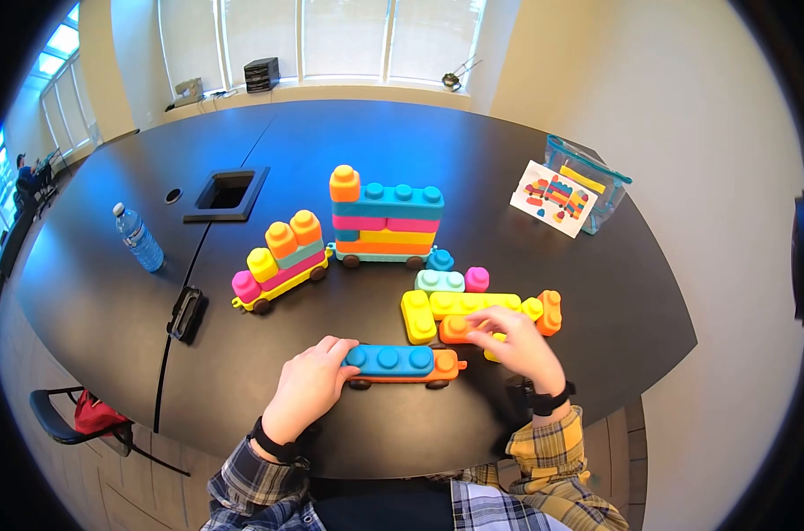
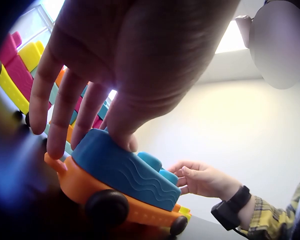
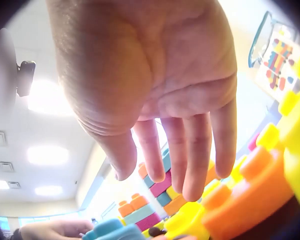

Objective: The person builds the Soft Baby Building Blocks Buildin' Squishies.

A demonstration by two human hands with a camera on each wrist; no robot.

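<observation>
In the head view my left hand (image 1: 306, 388) grips the left end of a long blue block (image 1: 411, 363). That block sits on an orange wheeled wagon base (image 1: 446, 365) on the table. The left wrist view shows my thumb bent against the block's studs, the other fingers along its far side. My right hand (image 1: 524, 347) hovers above the loose blocks, its fingers loosely extended with nothing between them. Nearest to it is an orange block (image 1: 453, 331). Behind that lie a long yellow block (image 1: 473, 303) and an upright yellow block (image 1: 418, 319).
A tall wagon stacked with blocks (image 1: 388, 205) stands behind, coupled to a smaller yellow wagon (image 1: 287, 279). A picture card (image 1: 552, 199) leans on a clear bag (image 1: 607, 208) at right. At left are a water bottle (image 1: 139, 239), a black case (image 1: 188, 314) and a table cutout (image 1: 227, 192).
</observation>
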